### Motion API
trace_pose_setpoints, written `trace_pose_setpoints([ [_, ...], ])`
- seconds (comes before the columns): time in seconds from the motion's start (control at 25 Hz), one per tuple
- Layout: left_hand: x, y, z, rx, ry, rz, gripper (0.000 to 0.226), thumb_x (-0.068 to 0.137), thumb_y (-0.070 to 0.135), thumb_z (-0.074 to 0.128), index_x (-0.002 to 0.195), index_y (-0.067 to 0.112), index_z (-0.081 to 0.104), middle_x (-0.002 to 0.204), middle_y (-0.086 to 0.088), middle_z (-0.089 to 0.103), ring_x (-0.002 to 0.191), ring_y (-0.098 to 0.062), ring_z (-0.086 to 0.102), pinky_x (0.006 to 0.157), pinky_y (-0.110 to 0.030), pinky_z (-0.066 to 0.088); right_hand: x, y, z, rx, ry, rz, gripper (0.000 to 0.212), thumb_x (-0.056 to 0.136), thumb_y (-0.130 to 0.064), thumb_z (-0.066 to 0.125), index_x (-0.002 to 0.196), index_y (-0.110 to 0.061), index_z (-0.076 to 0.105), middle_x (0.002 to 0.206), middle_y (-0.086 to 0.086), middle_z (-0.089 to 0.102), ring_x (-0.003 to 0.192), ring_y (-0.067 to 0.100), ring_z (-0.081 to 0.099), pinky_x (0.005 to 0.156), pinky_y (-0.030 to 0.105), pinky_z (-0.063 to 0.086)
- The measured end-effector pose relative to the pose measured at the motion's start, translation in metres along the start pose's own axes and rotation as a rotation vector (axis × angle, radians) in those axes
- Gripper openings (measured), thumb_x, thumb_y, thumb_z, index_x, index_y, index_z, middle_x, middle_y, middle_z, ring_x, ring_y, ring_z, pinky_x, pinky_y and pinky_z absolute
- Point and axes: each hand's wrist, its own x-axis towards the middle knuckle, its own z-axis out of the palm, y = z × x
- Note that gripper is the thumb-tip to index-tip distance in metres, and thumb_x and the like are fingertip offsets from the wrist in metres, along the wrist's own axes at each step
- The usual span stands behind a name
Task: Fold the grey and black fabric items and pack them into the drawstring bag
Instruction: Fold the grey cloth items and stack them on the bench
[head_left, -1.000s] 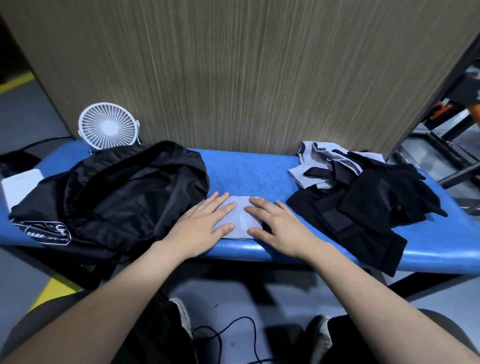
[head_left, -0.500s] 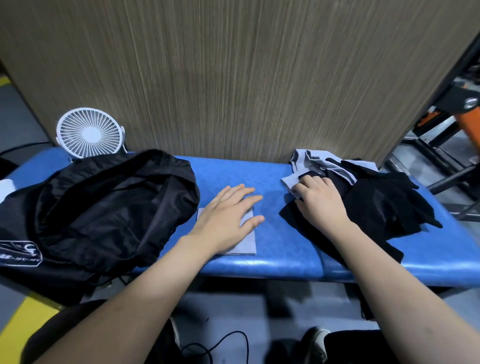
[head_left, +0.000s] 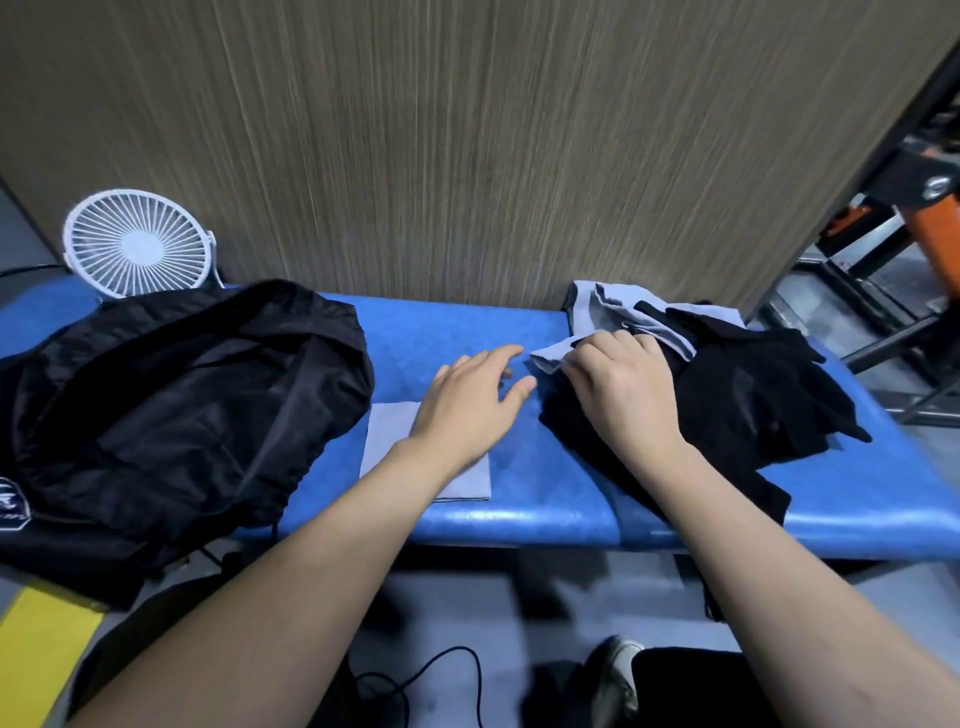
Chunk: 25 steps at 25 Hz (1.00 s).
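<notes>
Head-camera footage shows one grey piece folded into a flat rectangle (head_left: 395, 447) and laid on the blue bench (head_left: 519, 514) near its front edge, at about 6 o'clock of the bench's middle. It has not been packed: the black drawstring bag (head_left: 182, 405) lies slumped at 9 o'clock, just beside the rectangle, and whether its mouth is open cannot be told.

At 3 o'clock a loose pile is left unfolded, made up of grey fabric (head_left: 618, 312) at the back and black fabric (head_left: 753, 395) heaped over and in front of it, some of it hanging over the bench's front edge. So the task is judged to be at an early stage: one item is folded, several are left, and nothing is seen to be packed.

The left hand (head_left: 467, 410) is held open with fingers spread, its wrist over the folded rectangle, and nothing is gripped by it. The right hand (head_left: 623, 384) is curled onto the pile's near corner, where a grey edge is pinched; how firmly cannot be told.

A white desk fan (head_left: 137, 244) stands at 10 o'clock behind the bag, clear of the work. The bench's middle is bare, so little is judged to stand in the way beyond the tangle of the pile.
</notes>
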Motion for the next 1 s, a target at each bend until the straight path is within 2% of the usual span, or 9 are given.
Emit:
trace_pose_setpoints([
  [0.08,0.002,0.005,0.001,-0.17,-0.043,-0.095,0.042,0.099,0.049,0.046,0.14,0.039,0.046,0.101,0.016,0.065,0.102,-0.017,0.058,0.094,-0.033,0.041,0.0,-0.014,-0.009,0.096,0.056,-0.001,0.016,0.095,-0.013,0.065,0.078,-0.012,0.065,0.078,0.005,0.063,0.07,0.03,0.056,0.063,0.041,0.043],
  [0.16,0.004,0.011,0.006,-0.382,-0.059,-0.171,0.035,0.099,0.045,0.047,0.134,0.044,0.052,0.097,0.012,0.068,0.096,-0.016,0.063,0.089,-0.033,0.048,-0.003,-0.03,-0.014,0.17,0.089,0.015,0.019,0.098,-0.016,0.062,0.081,-0.01,0.066,0.08,0.005,0.064,0.071,0.028,0.059,0.061,0.041,0.047],
  [0.28,0.011,0.019,0.007,-0.694,-0.032,-0.271,0.027,0.101,0.033,0.046,0.118,0.032,0.068,0.092,0.007,0.069,0.084,-0.014,0.065,0.079,-0.03,0.051,-0.01,-0.041,-0.015,0.256,0.07,0.006,0.018,0.099,-0.016,0.06,0.083,-0.008,0.066,0.082,0.005,0.064,0.073,0.028,0.059,0.059,0.04,0.048],
  [0.36,0.013,0.023,0.004,-0.781,-0.026,-0.337,0.026,0.1,0.033,0.051,0.108,0.021,0.072,0.083,0.008,0.064,0.073,-0.01,0.058,0.072,-0.027,0.046,-0.013,-0.036,-0.013,0.286,-0.013,-0.016,0.009,0.095,-0.015,0.064,0.088,-0.009,0.065,0.084,0.005,0.062,0.073,0.028,0.057,0.06,0.04,0.047],
  [0.48,0.012,0.02,0.002,-0.688,0.023,-0.28,0.023,0.091,0.02,0.065,0.113,0.023,0.069,0.083,0.012,0.064,0.057,-0.001,0.055,0.066,-0.02,0.046,-0.022,-0.021,-0.008,0.235,-0.171,0.011,0.01,0.085,-0.012,0.061,0.096,-0.012,0.062,0.092,0.004,0.061,0.076,0.029,0.055,0.062,0.042,0.046],
  [0.6,0.008,0.018,-0.006,-0.6,0.047,-0.265,0.038,0.086,0.005,0.06,0.116,0.027,0.066,0.073,0.011,0.053,0.047,-0.005,0.045,0.052,-0.017,0.042,-0.028,-0.005,-0.001,0.169,-0.181,0.079,0.021,0.078,-0.003,0.057,0.095,-0.014,0.062,0.094,0.003,0.063,0.075,0.029,0.056,0.061,0.043,0.047],
  [0.72,0.005,0.013,-0.019,-0.591,0.053,-0.252,0.043,0.085,0.002,0.051,0.116,0.028,0.065,0.073,0.008,0.047,0.051,-0.006,0.037,0.061,-0.028,0.051,-0.025,-0.001,0.005,0.098,-0.147,0.082,0.019,0.082,-0.004,0.051,0.091,-0.014,0.064,0.09,0.004,0.064,0.072,0.03,0.055,0.06,0.04,0.042],
  [0.88,-0.002,0.0,-0.044,-0.552,0.048,-0.252,0.045,0.086,0.0,0.046,0.114,0.031,0.065,0.072,0.004,0.037,0.051,-0.002,0.038,0.065,-0.027,0.056,-0.021,-0.003,0.007,0.037,-0.144,0.092,0.024,0.084,-0.009,0.046,0.093,-0.013,0.068,0.09,0.004,0.065,0.074,0.03,0.056,0.063,0.037,0.037],
  [1.0,-0.013,-0.013,-0.064,-0.541,0.04,-0.232,0.047,0.086,-0.002,0.044,0.112,0.03,0.066,0.078,0.014,0.051,0.053,-0.003,0.037,0.065,-0.023,0.054,-0.017,-0.005,0.001,0.008,-0.148,0.135,0.019,0.083,-0.008,0.046,0.09,-0.011,0.063,0.082,0.006,0.059,0.071,0.03,0.053,0.059,0.038,0.035],
])
